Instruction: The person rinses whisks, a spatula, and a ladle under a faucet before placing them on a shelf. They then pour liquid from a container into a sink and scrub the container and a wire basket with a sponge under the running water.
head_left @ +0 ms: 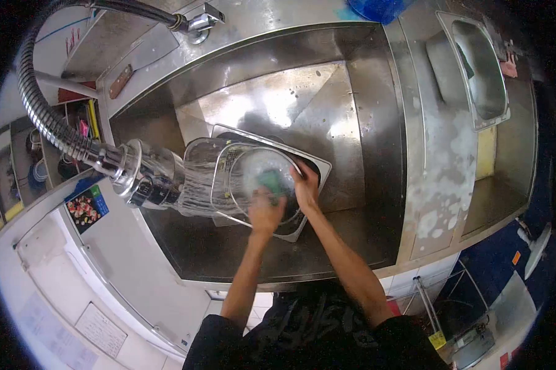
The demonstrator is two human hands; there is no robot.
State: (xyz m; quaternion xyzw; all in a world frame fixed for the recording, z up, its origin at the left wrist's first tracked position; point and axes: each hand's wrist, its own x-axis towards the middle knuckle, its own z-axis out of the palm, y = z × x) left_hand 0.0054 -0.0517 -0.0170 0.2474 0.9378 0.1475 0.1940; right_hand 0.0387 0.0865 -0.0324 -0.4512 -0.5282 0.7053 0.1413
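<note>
A round, clear-looking bowl point(247, 169) with whitish suds inside is tilted in the sink, over a rectangular metal pan point(320, 165). My right hand point(306, 188) grips its right rim, fingers closed around the edge. Inside the bowl, my left hand point(267, 213), smeared by motion, presses a green scouring pad point(270, 181) against the surface. Its fingers are partly hidden. Left of the bowl, water streams from the spray head point(151, 176) over a clear container point(197, 154), whose shape is hard to make out through the water.
The deep steel sink point(376, 160) surrounds both hands. A flexible hose point(28, 86) arches in from the left to the tap base point(197, 31). On the wet right counter point(435, 185) are foam patches, with a metal pan point(484, 68) farther back. A blue container point(376, 7) stands behind the sink.
</note>
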